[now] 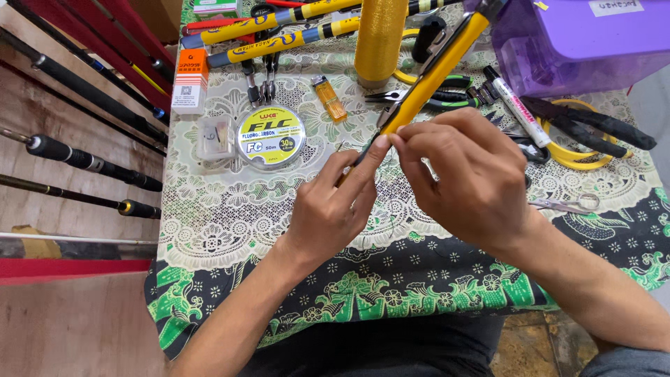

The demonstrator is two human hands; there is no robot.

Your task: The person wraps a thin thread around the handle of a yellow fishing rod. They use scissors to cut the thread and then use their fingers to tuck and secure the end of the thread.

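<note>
A yellow fishing rod section (434,73) slants from the upper right down to the middle of the table. My left hand (333,209) holds its lower end between thumb and forefinger. My right hand (469,178) pinches the rod just beside the left fingertips, where a metal guide sits on the blank. A round spool of fishing line (270,136) lies to the left of my hands. An orange lighter (330,98) lies just behind them.
A lace cloth (230,209) over a green patterned cloth covers the table. A gold thread spool (380,38), pliers (447,98), a white marker (516,108), small scissors (569,204) and a purple box (579,42) stand behind. Dark fishing rods (84,160) lie left.
</note>
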